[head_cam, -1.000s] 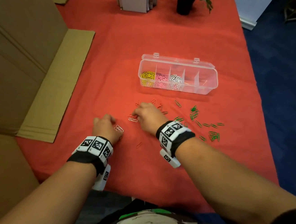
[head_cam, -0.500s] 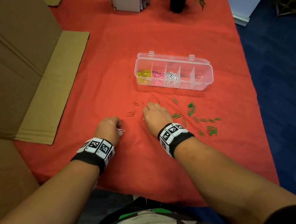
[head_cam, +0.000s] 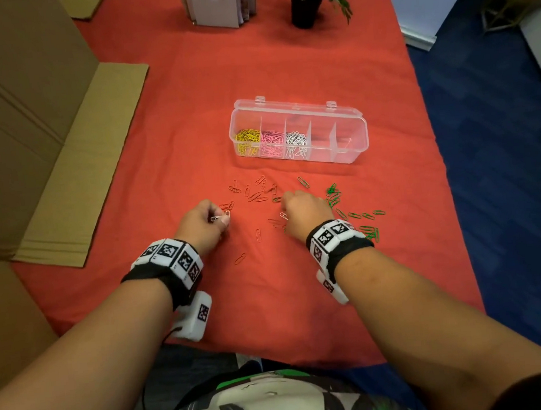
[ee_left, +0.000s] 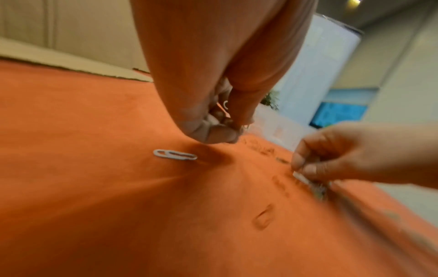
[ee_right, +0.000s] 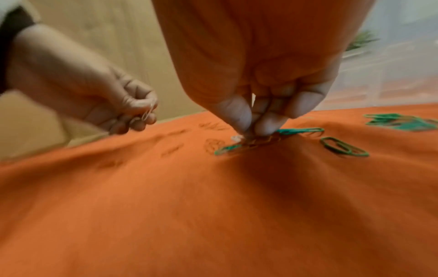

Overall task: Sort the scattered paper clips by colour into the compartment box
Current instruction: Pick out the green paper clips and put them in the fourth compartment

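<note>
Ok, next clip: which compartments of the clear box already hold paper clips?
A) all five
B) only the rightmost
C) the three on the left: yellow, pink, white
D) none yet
C: in the head view the compartment box holds yellow clips, pink clips and white clips in its three left compartments; the two on the right look about empty.

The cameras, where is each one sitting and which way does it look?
Head: on the person's head, looking down at the compartment box; both arms show.
Left wrist: on the left wrist, looking along the left hand at a white clip.
Right wrist: on the right wrist, looking along the right hand at green clips.
Shared: both wrist views show both hands and the red cloth.
</note>
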### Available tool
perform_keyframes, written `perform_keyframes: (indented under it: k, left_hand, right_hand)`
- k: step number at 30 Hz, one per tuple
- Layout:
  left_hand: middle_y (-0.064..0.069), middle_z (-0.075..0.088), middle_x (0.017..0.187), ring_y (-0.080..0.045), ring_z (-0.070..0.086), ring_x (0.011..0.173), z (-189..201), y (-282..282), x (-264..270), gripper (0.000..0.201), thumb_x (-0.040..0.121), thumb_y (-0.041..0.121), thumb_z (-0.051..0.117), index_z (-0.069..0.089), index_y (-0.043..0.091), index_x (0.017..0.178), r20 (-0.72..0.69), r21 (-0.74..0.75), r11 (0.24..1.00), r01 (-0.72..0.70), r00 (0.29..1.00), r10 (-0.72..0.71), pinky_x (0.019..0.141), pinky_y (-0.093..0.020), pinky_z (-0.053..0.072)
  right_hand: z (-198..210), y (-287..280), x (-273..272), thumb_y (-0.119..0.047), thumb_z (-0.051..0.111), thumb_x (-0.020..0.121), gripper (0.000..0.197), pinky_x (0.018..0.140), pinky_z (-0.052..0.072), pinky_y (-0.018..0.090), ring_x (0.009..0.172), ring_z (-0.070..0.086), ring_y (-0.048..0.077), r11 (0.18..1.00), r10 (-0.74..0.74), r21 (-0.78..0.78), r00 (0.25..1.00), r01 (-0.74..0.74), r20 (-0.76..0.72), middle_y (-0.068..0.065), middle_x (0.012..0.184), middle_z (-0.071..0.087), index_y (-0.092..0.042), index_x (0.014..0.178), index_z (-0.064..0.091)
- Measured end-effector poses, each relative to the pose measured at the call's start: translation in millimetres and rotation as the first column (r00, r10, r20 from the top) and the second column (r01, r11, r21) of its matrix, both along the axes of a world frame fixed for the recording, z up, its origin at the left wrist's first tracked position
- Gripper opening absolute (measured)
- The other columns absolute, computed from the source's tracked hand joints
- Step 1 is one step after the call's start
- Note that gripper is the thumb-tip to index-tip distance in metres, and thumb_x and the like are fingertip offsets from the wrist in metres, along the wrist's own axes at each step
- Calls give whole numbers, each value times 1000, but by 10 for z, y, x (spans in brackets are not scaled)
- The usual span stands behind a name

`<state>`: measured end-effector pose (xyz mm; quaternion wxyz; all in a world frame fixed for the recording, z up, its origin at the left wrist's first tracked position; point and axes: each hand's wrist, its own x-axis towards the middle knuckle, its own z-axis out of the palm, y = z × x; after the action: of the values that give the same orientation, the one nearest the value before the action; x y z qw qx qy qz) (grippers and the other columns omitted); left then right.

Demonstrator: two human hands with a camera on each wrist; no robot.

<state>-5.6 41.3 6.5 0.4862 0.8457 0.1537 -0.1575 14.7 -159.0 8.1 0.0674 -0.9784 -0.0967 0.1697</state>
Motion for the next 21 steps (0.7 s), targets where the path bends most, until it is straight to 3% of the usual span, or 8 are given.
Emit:
perform_keyframes:
  k: [3,6,10,12,13,16,18,21]
  left_hand:
    - [-4,52,62,-2,50,38,94,-86,55,23,90,2,51,47,19,75,-39,-277,953,-121,993,115,41,-15,42]
    - [-5,48,67,1,52,41,187,-189,129,24,92,-3,45,54,18,83,-118,-497,846,-192,981,153,45,-10,47]
    - [-3,49,72,-11,56,64,331,-266,209,24,94,6,37,58,13,85,-373,-656,655,-374,916,149,55,-20,56]
    - [-5,52,73,-18,55,70,407,-281,248,24,89,11,36,58,9,81,-466,-692,550,-467,871,154,58,-23,56]
    - [-6,53,74,-18,56,70,423,-286,267,23,87,11,35,57,8,80,-485,-691,533,-488,860,159,59,-24,57]
    - [-7,57,78,-18,56,72,441,-301,341,25,88,9,33,57,7,83,-494,-634,594,-496,850,183,63,-25,55]
    - [-6,56,80,-16,56,73,451,-279,409,27,89,4,30,56,8,85,-457,-582,654,-484,860,229,69,-25,51]
    - [0,53,72,-10,52,62,489,-198,536,27,89,1,32,55,12,81,-357,-516,706,-485,871,337,61,-20,47]
  right_hand:
    - [3,-123,68,-4,46,83,27,87,48,38,105,59,34,983,-123,127,990,131,-63,16,113,57,-9,106,59]
    - [-11,-151,69,-7,47,84,22,87,48,39,103,57,35,986,-90,140,996,91,-13,15,108,56,-8,102,61]
    - [-31,-44,23,-10,49,86,26,88,46,42,111,52,34,998,66,7,995,-67,69,13,112,54,-6,110,57]
    - [-50,25,-6,-5,45,87,31,90,44,43,112,50,35,992,118,-60,989,-112,95,15,117,52,-3,116,53]
    - [-62,53,-21,-4,42,87,32,91,43,43,112,49,34,989,133,-81,985,-125,109,15,117,52,-2,117,52]
    - [-72,91,2,-6,39,88,33,94,42,43,114,48,33,989,123,-94,989,-116,78,14,119,51,-3,118,52]
    - [-68,48,91,-11,45,86,30,95,42,42,113,49,33,998,57,2,998,-58,18,13,117,52,-5,114,54]
    - [25,-65,240,-14,53,82,4,86,48,38,96,57,31,944,-115,309,993,112,-11,12,98,58,-16,83,57]
